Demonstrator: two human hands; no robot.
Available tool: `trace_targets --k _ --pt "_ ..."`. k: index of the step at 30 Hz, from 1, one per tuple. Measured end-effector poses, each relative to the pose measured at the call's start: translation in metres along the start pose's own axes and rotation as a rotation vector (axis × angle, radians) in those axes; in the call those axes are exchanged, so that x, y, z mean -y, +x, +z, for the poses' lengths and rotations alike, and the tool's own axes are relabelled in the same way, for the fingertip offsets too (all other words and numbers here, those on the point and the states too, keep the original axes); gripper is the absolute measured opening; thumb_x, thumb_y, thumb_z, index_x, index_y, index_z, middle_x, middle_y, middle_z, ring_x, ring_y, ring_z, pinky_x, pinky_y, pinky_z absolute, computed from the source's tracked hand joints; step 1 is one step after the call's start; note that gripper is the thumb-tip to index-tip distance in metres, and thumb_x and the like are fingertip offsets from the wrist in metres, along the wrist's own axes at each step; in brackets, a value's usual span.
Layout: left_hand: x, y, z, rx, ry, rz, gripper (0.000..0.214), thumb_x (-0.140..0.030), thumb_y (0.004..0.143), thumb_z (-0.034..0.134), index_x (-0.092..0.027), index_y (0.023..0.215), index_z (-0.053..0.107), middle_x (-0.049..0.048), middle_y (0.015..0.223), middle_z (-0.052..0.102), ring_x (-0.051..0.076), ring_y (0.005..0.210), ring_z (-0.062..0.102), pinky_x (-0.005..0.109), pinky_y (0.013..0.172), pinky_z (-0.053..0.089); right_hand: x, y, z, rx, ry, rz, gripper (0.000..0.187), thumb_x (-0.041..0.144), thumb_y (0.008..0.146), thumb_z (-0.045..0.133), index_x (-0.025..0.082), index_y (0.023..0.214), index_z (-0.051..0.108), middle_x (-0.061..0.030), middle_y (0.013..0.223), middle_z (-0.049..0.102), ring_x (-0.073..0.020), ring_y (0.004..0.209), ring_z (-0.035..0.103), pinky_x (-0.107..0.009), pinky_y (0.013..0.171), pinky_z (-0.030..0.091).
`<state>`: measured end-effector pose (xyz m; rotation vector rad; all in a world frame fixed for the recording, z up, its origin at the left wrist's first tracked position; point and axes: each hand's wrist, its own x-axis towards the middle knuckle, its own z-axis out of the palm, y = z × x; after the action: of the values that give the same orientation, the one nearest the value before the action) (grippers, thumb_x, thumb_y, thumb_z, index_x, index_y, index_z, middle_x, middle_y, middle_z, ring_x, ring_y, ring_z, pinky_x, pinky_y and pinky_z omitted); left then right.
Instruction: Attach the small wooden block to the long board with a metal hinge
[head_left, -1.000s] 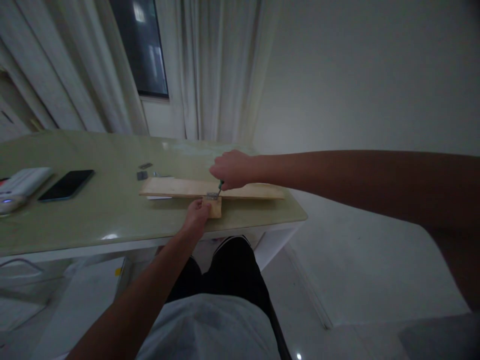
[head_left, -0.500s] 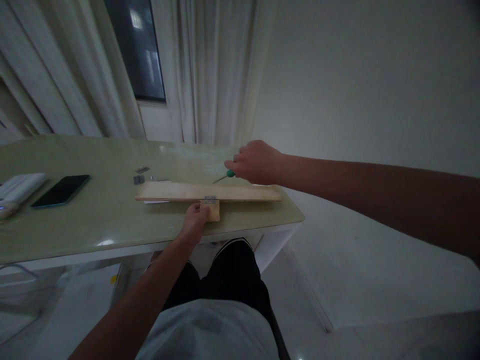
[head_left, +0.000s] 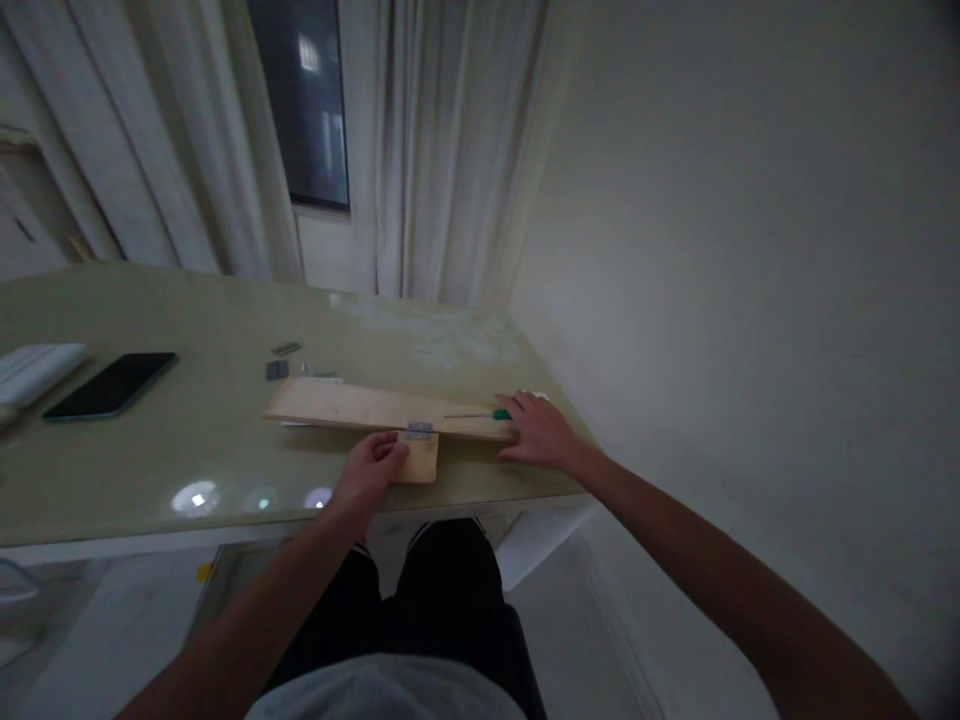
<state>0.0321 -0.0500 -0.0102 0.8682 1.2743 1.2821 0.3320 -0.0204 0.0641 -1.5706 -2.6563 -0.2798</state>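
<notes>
A long pale wooden board (head_left: 345, 402) lies on the desk, slightly slanted. A small metal hinge (head_left: 418, 431) joins its near edge to a small square wooden piece (head_left: 418, 460). My left hand (head_left: 373, 470) pinches that small piece at its left side, fingers closed. At the board's right end is my right hand (head_left: 541, 428), its fingers over the board and curled on a screwdriver (head_left: 501, 414) with a green handle. The thin shaft points left along the board's top. Most of the handle is hidden under the fingers.
Loose hinges (head_left: 277, 370) and small metal bits (head_left: 307, 369) lie behind the board's left end. A dark phone (head_left: 112, 386) and a white device (head_left: 37, 372) rest farther left. The green-topped desk (head_left: 225, 440) ends near a wall on the right.
My right hand has come down and toward me, from above the desk behind the board to the board's right end, with the screwdriver. The board now slants more; my left hand keeps its pinch.
</notes>
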Motion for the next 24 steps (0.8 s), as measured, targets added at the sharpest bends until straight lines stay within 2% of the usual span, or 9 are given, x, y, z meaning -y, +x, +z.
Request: trace_targets --k 3,7,11,14,19,24 --pt "-0.002 -0.004 -0.001 -0.004 -0.009 0.025 0.062 -0.054 0.05 0.093 -0.018 0.095 0.071 0.006 0.082 0.076 0.023 0.081 0.071 0.03 0.072 0.052 0.002 0.013 0.008 -0.006 0.033 -0.04 0.097 0.054 0.07 0.09 0.017 0.149 0.049 -0.0208 0.138 0.06 -0.0376 0.127 0.058 -0.05 0.104 0.046" --pt "-0.006 -0.008 -0.001 0.004 -0.013 0.042 0.066 -0.063 0.05 0.092 -0.019 0.095 0.071 0.0067 0.088 0.077 0.024 0.085 0.072 0.03 0.074 0.053 -0.005 0.026 0.011 0.011 0.07 -0.037 0.092 0.046 0.071 0.089 0.014 0.148 0.05 -0.0218 0.142 0.059 -0.0367 0.126 0.059 -0.049 0.103 0.048" --pt "-0.006 -0.013 -0.001 0.012 -0.025 0.029 0.063 -0.063 0.059 0.09 -0.02 0.101 0.071 0.0078 0.095 0.078 0.024 0.091 0.073 0.031 0.077 0.055 -0.013 0.035 0.005 0.077 0.104 -0.08 0.075 0.05 0.065 0.091 0.018 0.128 0.066 -0.0141 0.121 0.071 -0.0333 0.112 0.065 -0.046 0.097 0.05" --pt "-0.008 -0.018 -0.001 0.031 -0.036 0.011 0.059 -0.062 0.067 0.086 -0.021 0.107 0.069 0.0084 0.099 0.078 0.026 0.094 0.074 0.032 0.077 0.057 -0.017 0.041 -0.006 0.087 0.101 -0.094 0.067 0.05 0.062 0.093 0.017 0.115 0.069 -0.0136 0.112 0.072 -0.0337 0.105 0.065 -0.045 0.092 0.05" --pt "-0.018 -0.012 0.003 0.008 -0.04 0.04 0.055 -0.06 0.07 0.085 -0.022 0.107 0.067 0.0099 0.104 0.078 0.028 0.098 0.074 0.034 0.078 0.059 -0.027 0.062 -0.015 0.031 0.087 -0.091 0.077 0.057 0.067 0.09 0.017 0.128 0.064 -0.0161 0.123 0.069 -0.0371 0.116 0.059 -0.05 0.101 0.046" --pt "-0.021 0.011 0.007 0.017 -0.055 0.021 0.057 -0.061 0.067 0.085 -0.022 0.104 0.067 0.0117 0.107 0.077 0.029 0.099 0.075 0.036 0.079 0.06 -0.036 0.086 -0.001 0.043 0.099 -0.1 0.076 0.055 0.066 0.091 0.017 0.127 0.066 -0.0154 0.121 0.071 -0.0358 0.113 0.061 -0.049 0.099 0.048"
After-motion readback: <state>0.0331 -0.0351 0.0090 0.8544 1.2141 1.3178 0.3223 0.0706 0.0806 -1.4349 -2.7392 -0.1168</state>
